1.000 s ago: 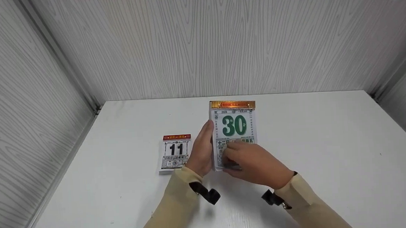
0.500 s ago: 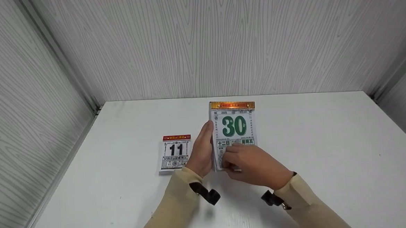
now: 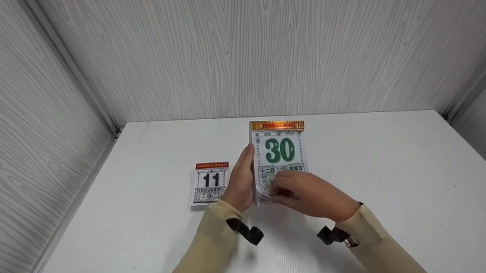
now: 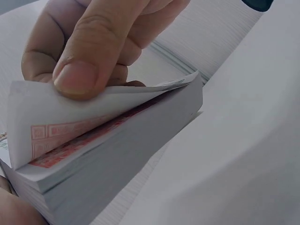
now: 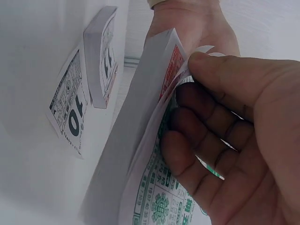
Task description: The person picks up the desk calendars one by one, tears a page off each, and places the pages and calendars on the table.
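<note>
OK so the big calendar (image 3: 279,151) was just right of the small calendar (image 3: 210,184), and its top page (image 4: 56,105) had curled up at the bottom, red print (image 5: 171,70) peeking out underneath; a moment before, it lay flatter. Right hand (image 3: 312,193) pinched the page, fingers curled. Left hand (image 3: 241,180) gripped the side nearer the small one, some fingers hidden. Peeling looked underway, not finished.

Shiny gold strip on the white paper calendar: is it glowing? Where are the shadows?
Head view: the shiny orange-gold strip looks bright, probably reflecting light, and soft shadows lie between the beige sleeves; right wrist view: the right hand has darkly shaded fingers; left wrist view: a soft grey shadow spreads at lower right.
</note>
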Demonstrator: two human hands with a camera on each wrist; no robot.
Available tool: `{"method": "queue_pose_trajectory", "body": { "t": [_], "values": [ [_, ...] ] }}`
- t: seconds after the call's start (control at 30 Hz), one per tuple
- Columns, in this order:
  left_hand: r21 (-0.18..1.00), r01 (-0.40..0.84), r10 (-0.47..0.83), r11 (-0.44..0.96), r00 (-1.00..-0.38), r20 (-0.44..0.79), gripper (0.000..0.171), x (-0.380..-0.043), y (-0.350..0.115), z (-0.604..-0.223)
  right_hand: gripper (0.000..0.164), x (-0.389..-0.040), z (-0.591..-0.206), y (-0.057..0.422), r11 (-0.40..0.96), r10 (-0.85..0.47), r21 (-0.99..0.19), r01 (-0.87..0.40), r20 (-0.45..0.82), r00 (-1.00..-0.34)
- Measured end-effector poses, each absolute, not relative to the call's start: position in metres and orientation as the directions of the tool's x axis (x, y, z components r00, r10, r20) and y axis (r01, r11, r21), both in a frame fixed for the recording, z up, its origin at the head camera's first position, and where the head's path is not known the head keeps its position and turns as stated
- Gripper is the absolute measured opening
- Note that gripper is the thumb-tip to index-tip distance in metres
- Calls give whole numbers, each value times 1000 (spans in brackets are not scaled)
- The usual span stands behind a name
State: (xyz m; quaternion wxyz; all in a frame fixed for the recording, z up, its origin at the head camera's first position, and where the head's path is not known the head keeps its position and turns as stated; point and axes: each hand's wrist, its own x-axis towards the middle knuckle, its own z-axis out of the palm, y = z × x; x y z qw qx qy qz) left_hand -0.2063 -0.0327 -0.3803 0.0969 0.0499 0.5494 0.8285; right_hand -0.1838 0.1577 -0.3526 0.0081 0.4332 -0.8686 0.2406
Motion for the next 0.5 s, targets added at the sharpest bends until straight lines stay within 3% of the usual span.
{"method": "queue_pose_trajectory", "body": {
  "t": [0.23, 0.5],
  "values": [
    [916, -93, 236, -391, -972, 2, 57, -206, -32, -380, 8, -187, -348, 165, 468, -733, -528, -709, 215, -645],
    [913, -80, 239, -401, -971, 19, 61, -205, -30, -380, 8, -186, -338, 173, 476, -657, -533, -699, 313, -686]
  ]
}}
